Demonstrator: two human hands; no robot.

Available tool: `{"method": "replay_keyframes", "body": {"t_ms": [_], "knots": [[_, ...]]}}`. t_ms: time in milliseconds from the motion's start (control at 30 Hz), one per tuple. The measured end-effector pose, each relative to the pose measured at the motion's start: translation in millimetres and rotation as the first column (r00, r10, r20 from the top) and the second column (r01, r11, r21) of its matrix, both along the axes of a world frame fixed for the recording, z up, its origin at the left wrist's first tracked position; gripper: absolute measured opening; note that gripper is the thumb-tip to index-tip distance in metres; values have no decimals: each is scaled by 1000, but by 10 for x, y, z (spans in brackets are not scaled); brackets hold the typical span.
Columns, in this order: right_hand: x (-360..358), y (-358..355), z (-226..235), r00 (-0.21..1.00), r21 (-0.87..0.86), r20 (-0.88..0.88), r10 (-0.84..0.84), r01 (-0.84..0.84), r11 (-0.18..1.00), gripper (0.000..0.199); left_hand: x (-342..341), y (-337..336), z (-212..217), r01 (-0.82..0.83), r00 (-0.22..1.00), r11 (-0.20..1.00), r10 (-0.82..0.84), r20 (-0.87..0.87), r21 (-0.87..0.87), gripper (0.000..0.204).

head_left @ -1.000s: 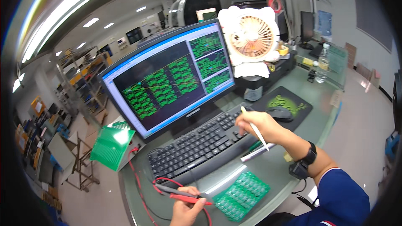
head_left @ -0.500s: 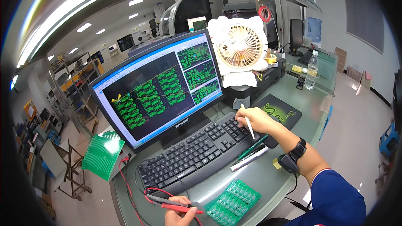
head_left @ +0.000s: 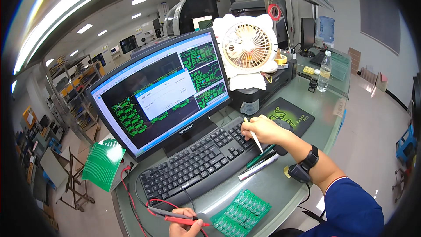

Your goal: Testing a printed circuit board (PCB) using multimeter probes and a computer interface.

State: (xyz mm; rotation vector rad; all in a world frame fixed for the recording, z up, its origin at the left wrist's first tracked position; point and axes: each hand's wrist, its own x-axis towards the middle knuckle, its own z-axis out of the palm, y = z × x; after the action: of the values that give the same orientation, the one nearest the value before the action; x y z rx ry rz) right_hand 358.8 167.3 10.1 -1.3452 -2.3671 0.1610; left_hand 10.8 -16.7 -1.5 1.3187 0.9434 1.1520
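My left hand, at the lower edge, is closed around a red test probe and a dark grey test probe. The red probe points at a green circuit board panel, which lies flat on the desk just right of that hand. My right hand rests at the number-pad end of the black keyboard, its fingers bent round a slim white pointed tool. That tool's tip points down toward the keyboard's front edge. Some of the right fingertips are hidden.
Behind the keyboard stands a monitor with a pale pop-up window over a circuit layout. Nearby are a white fan, a mouse pad, a marker, a green pen, a water bottle and upright green boards.
A pale pop-up window has appeared on the monitor. The whole view has shifted slightly. My hands keep the same grips, the right one still over the number pad.
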Motion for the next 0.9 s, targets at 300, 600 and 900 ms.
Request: {"method": "replay_keyframes", "body": {"t_ms": [300,600,900], "knots": [[85,239,-279,951,183,-311,3,57,981,26,17,-21,5,11,999,999,-10,33,-31,29],[104,148,-237,970,47,-235,-59,72,996,30,37,-60,84,12,1000,999,-12,8,-41,22],[-135,50,-29,916,117,-401,-22,75,990,33,-217,72,-106,-21,966,982,69,250,-190,26]]}}
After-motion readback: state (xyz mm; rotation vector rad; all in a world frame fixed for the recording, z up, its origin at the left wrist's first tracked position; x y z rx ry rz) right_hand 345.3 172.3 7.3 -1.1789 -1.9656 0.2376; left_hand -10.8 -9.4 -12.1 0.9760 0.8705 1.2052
